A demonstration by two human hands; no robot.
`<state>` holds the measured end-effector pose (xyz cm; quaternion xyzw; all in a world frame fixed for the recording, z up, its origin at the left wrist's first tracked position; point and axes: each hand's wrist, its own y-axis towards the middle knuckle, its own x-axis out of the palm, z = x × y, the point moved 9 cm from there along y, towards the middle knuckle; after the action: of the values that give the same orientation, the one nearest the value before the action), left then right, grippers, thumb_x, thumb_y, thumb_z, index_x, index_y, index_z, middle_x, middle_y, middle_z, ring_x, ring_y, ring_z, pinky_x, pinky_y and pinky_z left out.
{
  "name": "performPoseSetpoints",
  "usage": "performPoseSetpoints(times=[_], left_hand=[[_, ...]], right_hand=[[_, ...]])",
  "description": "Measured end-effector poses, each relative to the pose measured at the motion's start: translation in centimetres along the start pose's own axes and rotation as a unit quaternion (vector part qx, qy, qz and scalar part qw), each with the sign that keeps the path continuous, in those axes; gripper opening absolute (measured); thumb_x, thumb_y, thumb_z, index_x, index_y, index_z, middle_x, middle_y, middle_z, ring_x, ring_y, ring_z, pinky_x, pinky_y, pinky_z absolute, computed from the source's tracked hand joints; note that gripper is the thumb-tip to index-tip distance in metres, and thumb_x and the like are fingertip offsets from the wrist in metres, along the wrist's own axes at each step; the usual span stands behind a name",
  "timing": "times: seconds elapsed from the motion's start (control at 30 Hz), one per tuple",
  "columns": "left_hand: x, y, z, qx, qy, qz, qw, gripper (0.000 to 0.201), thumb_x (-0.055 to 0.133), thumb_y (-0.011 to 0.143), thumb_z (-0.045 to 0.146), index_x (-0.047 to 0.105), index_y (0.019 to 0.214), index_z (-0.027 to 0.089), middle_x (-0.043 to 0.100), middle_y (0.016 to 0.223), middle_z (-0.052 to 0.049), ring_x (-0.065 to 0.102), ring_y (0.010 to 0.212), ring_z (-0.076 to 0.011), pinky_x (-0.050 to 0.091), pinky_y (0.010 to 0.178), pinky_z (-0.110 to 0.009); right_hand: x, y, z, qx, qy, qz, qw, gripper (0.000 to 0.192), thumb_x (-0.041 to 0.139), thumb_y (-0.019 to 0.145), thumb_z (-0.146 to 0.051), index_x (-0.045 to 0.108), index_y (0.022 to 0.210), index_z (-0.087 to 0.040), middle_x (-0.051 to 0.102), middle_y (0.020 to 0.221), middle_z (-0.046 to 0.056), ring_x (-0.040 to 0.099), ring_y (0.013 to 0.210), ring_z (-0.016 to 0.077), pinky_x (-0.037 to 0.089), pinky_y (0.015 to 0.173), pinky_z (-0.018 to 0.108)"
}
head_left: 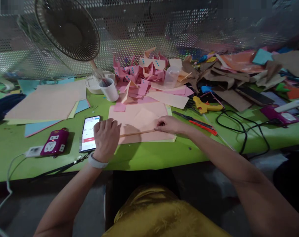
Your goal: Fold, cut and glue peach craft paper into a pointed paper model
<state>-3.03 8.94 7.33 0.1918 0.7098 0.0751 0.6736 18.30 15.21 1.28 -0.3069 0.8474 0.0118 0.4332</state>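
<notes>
A narrow tan strip [136, 133] runs between my two hands over the near part of a peach paper sheet [116, 115]; I cannot tell whether it is a stick or folded paper. At its left end my left hand [106, 135], with a pale band on the wrist, has its fingers curled, and the fingertips are partly hidden. My right hand [165, 125] pinches the strip's right end between thumb and fingers. A smaller peach paper square [146, 115] seems to lie on the sheet beyond the strip. Beside my left hand is a lit phone [88, 131].
Pink and peach folded papers [144, 70] heap at the back, near a white cup [109, 90] and a fan [70, 33]. To the right lie a box cutter [201, 125], a yellow glue gun [206, 106] and black cable [240, 126]. Purple power adapter [54, 143] and stacked sheets [45, 100] sit left.
</notes>
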Motion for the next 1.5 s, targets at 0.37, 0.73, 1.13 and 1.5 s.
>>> performPoseSetpoints(times=[0.37, 0.73, 1.13, 1.5], left_hand=[[3.0, -3.7, 9.9, 0.225, -0.135, -0.046, 0.964, 0.101, 0.033, 0.087, 0.074, -0.006, 0.156, 0.012, 0.024, 0.160, -0.019, 0.015, 0.150, -0.0293, 0.006, 0.121, -0.054], [3.9, -3.6, 9.5, 0.225, -0.148, -0.078, 0.960, 0.097, 0.034, 0.088, 0.074, -0.001, 0.157, 0.016, 0.022, 0.161, -0.015, 0.013, 0.150, -0.0279, 0.008, 0.122, -0.052], [3.9, -3.5, 9.6, 0.224, -0.142, -0.073, 0.961, 0.096, 0.034, 0.088, 0.073, 0.000, 0.157, 0.015, 0.024, 0.160, -0.016, 0.017, 0.149, -0.0289, 0.010, 0.121, -0.051], [3.8, -3.6, 9.7, 0.221, -0.144, -0.063, 0.963, 0.095, 0.032, 0.089, 0.073, -0.003, 0.157, 0.016, 0.027, 0.159, -0.015, 0.018, 0.149, -0.0282, 0.009, 0.121, -0.051]], right_hand=[[0.2, 0.4, 0.2, -0.012, -0.028, 0.008, 1.000, 0.024, 0.062, 0.081, -0.041, 0.068, 0.076, -0.018, 0.068, 0.073, 0.002, 0.055, 0.067, 0.0150, 0.033, 0.059, 0.026], [0.1, 0.2, 0.0, -0.006, -0.039, 0.004, 0.999, 0.027, 0.061, 0.081, -0.044, 0.066, 0.076, -0.019, 0.066, 0.073, 0.002, 0.052, 0.064, 0.0144, 0.031, 0.058, 0.026], [0.1, 0.0, 0.2, -0.034, -0.030, 0.003, 0.999, 0.024, 0.063, 0.081, -0.043, 0.067, 0.081, -0.020, 0.068, 0.079, 0.002, 0.055, 0.068, 0.0150, 0.033, 0.059, 0.025], [-1.7, -1.4, 3.1, -0.011, -0.074, 0.029, 0.997, 0.029, 0.063, 0.081, -0.045, 0.068, 0.078, -0.017, 0.067, 0.078, 0.004, 0.056, 0.071, 0.0170, 0.034, 0.062, 0.027]])
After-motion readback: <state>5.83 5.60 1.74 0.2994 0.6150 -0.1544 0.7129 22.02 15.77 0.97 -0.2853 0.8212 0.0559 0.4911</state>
